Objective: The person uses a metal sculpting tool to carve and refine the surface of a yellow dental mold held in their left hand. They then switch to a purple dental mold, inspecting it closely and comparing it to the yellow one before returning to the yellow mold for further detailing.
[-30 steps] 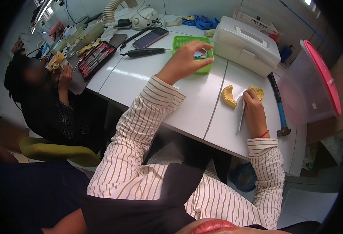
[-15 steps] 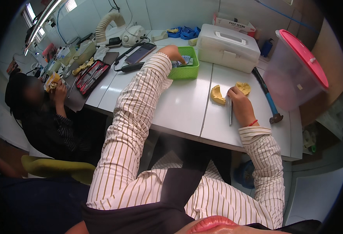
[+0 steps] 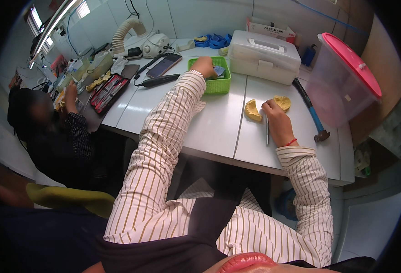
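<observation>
My left hand [image 3: 203, 67] reaches down into a bright green plastic basket [image 3: 219, 87], its fingers hidden behind the wrist and the rim. Bluish-white packets [image 3: 219, 71] lie inside, beside that hand. My right hand [image 3: 278, 123] rests on the white table, fingers closed round a slim, grey metal-looking tool [image 3: 267, 133] that points back toward me; its exact kind is unclear. Left of this hand lies a yellow plaster dental cast [image 3: 253, 110], shaped like an arch. A second yellow dental cast [image 3: 282, 103] sits just beyond my right fingers.
A hammer [image 3: 315, 116] lies right of my hand, before a clear bin with pink lid [image 3: 353, 54]. Behind stands a translucent toolbox [image 3: 264, 59]. Leftward are a phone [image 3: 164, 65], a black handpiece [image 3: 160, 80] and a red instrument case [image 3: 110, 93]. A co-worker [image 3: 41, 132] sits at left.
My left hand has shifted a little within the basket, and its fingers have gone out of sight. The right hand stays nearly still with the tool. The co-worker's hand has moved slightly.
</observation>
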`<state>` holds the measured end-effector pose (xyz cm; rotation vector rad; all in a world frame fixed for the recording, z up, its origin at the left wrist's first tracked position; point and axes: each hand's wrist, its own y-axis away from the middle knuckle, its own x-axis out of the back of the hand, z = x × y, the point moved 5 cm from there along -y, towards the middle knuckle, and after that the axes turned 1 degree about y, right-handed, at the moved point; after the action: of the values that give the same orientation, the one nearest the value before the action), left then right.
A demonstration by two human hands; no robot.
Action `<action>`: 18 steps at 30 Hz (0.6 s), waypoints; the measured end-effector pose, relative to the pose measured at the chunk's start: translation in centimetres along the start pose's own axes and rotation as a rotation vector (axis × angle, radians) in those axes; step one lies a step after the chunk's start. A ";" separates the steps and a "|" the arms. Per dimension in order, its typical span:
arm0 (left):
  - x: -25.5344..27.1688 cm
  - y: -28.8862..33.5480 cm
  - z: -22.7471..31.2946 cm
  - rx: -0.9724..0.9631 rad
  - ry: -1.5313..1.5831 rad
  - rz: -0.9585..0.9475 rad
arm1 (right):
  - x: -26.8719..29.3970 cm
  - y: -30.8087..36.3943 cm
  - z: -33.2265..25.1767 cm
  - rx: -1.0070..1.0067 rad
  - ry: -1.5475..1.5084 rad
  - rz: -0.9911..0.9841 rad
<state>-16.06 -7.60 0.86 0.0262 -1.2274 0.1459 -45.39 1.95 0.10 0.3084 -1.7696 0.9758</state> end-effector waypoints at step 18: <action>0.1 0.5 -1.1 -0.088 0.060 0.061 | -0.1 -0.1 0.1 -0.036 -0.005 -0.027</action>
<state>-15.09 -7.02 0.56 -0.0916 -1.1743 0.1448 -45.35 1.78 0.06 0.3114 -1.7818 0.9237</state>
